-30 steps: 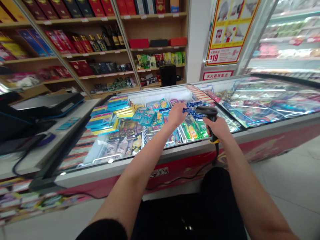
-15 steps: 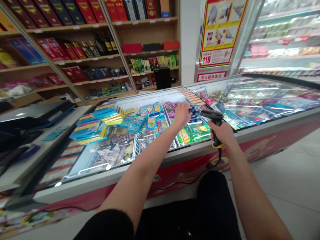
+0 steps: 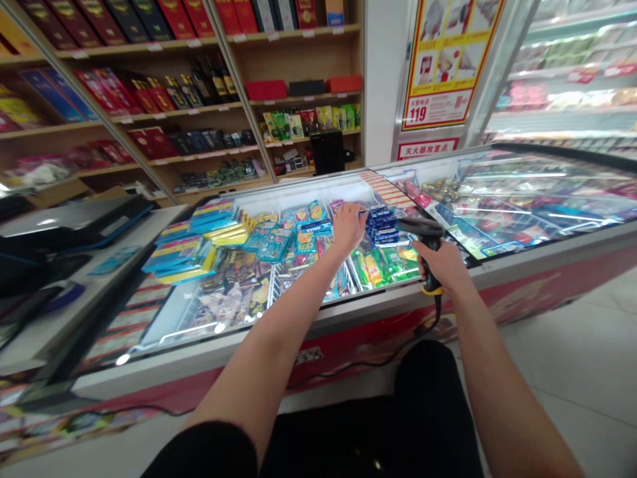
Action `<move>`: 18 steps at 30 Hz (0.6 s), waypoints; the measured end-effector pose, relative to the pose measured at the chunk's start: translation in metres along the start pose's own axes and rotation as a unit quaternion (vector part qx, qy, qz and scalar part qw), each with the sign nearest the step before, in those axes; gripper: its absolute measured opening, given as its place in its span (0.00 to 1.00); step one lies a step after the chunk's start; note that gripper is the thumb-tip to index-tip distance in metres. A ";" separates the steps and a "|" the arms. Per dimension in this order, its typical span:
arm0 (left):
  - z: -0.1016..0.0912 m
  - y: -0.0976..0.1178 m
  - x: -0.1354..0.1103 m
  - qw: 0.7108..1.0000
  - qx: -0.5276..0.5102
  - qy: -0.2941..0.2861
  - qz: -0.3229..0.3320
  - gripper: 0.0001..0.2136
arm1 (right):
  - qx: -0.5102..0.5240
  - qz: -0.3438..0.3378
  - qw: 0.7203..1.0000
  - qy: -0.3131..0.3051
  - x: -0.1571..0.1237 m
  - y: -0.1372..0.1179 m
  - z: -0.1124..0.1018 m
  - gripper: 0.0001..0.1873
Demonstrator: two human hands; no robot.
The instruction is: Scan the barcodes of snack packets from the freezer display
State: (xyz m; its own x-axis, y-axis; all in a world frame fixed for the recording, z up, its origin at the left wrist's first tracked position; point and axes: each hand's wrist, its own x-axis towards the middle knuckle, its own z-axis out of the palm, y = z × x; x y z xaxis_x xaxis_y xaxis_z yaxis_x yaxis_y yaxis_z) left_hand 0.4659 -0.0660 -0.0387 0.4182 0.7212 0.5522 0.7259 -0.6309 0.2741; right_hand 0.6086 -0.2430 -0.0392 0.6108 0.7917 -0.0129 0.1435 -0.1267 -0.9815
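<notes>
My left hand is over the glass-topped freezer, fingers bent downward. A bit of blue shows at its fingertips, but I cannot make out what they hold. Just right of it lies a stack of dark blue packets. Green packets fill the near part of the same basket. To the left of the hand is a light blue HALLS packet among other light blue bags. My right hand grips a black barcode scanner with a yellow handle end, above the freezer's front edge.
Blue and yellow packs are piled on the freezer's left part. A cable runs along the red freezer front. At left stands a counter with black equipment. Shelves with boxes and bags rise behind.
My left hand has moved left, away from the dark blue packets, uncovering more of the stack. My right hand with the barcode scanner stays nearly in place. The view has shifted slightly.
</notes>
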 end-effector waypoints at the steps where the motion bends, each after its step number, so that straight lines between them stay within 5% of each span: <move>1: -0.002 -0.009 0.000 1.000 0.009 -0.003 -0.012 0.14 | -0.002 -0.002 1.000 -0.004 0.000 -0.001 0.003 0.13; 6: -0.014 -0.057 -0.006 0.992 0.091 -0.025 -0.086 0.15 | -0.018 -0.015 0.999 -0.028 -0.003 -0.005 0.022 0.13; 10: -0.025 -0.087 -0.015 0.979 0.136 -0.097 -0.117 0.16 | -0.035 -0.035 0.998 -0.050 -0.007 -0.009 0.041 0.13; 18: -0.049 -0.094 -0.043 0.979 0.129 -0.143 -0.074 0.15 | -0.060 -0.027 0.993 -0.096 -0.027 -0.029 0.080 0.14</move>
State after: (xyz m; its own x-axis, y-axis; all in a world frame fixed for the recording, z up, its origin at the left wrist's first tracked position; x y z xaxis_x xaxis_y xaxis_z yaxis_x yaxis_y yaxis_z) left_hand 0.3535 -0.0517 -0.0496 0.4079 0.8727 0.2683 0.8879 -0.4476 0.1061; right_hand 0.5256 -0.2131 -0.0259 0.4408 0.8976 -0.0090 0.2702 -0.1422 -0.9523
